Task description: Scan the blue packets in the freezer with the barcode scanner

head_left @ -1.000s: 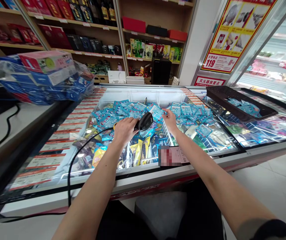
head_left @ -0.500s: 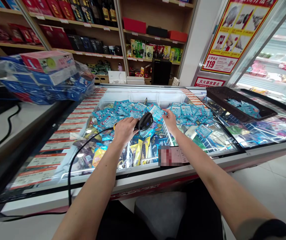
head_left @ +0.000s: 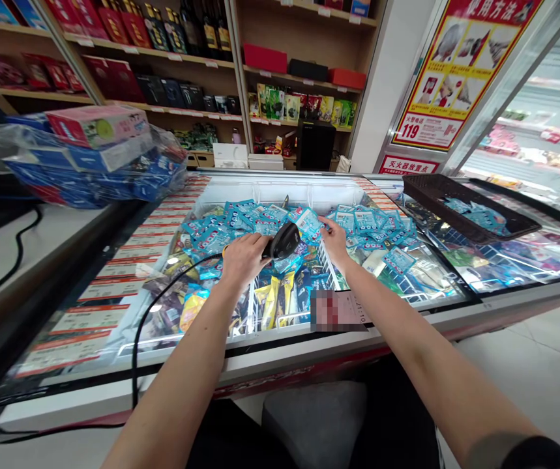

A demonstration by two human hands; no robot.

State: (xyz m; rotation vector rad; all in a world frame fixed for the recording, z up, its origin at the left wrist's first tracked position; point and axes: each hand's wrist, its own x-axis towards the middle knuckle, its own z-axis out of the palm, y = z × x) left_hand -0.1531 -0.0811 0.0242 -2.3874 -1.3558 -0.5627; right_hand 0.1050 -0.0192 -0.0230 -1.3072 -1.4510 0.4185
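L hand (head_left: 244, 260) wrapped round the handle of a blk scanner (head_left: 284, 241), grip clamped on it, and the scanner's head is angled up & to the right, just beside a lt-blue packet (head_left: 307, 223). R hand (head_left: 333, 241) is on that packet: fingers together on its right edge, grip pinched there, packet sitting out over the middle of the chest freezer (head_left: 280, 365), between the two hands. Scanner's blk cable (head_left: 135, 365) loops left & drops over the freezer's front edge.

All round: loads more blue packets, one pile (head_left: 211, 234) left of the held one, another pile (head_left: 377, 221) to the right; can't tell if they're on the glass or under it. Nearer the front, yellow packs (head_left: 270, 303) stand by a white wire divider (head_left: 326, 264). Phone (head_left: 341, 311) lies at the front edge, next to the R forearm, part of its screen blurred out.

Far right, a brown tray (head_left: 419, 189) w/ a few blue packets (head_left: 485, 216) in it. Far left, boxes in clear plastic (head_left: 96, 124) stacked on the counter (head_left: 59, 228); orange-&-white price labels (head_left: 94, 319) run down the freezer's left side. Stocked shelves (head_left: 304, 71) behind, red-&-yellow poster (head_left: 436, 78) on the right.
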